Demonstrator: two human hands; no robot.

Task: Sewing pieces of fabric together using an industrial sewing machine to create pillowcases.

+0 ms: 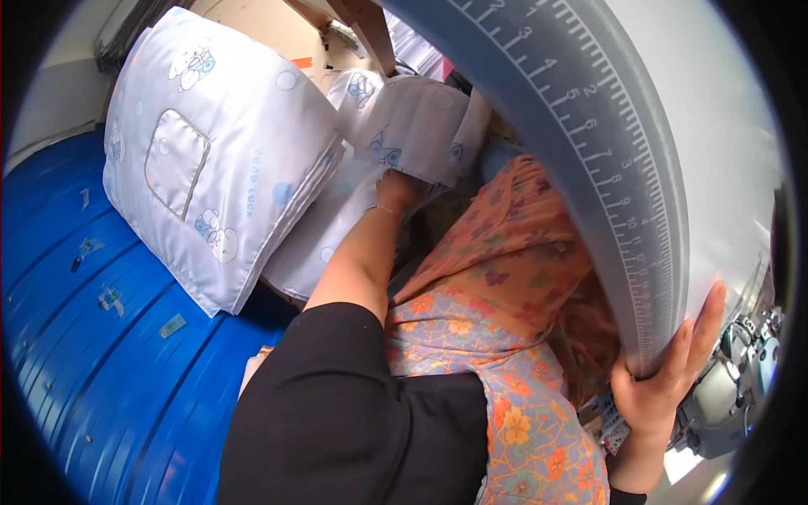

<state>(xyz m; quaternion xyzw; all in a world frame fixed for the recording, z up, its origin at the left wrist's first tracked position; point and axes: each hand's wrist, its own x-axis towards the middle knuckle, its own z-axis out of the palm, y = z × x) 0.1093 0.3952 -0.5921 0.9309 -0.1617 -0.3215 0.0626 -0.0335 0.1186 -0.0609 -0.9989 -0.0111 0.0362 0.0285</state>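
Note:
My left hand [399, 192] reaches down to the folded white printed fabric [410, 122]. Its fingers are largely hidden at the fabric's lower edge, so their grip does not show. My right hand [665, 385] rests with fingers stretched out along the edge of a white table, beside a translucent strip with ruler markings [619, 143]. Nothing is held in that hand. Left of my left arm lies a stack of white quilted-looking fabric pieces [231, 126], with blue cartoon prints and a piped patch on the top one.
A blue ridged surface [93, 311] at the left carries small scraps. The white table [715, 101] curves along the right. Machine-like equipment [724, 387] stands at the lower right. A wooden post [369, 34] rises at the back. A flowered apron [513, 252] covers my lap.

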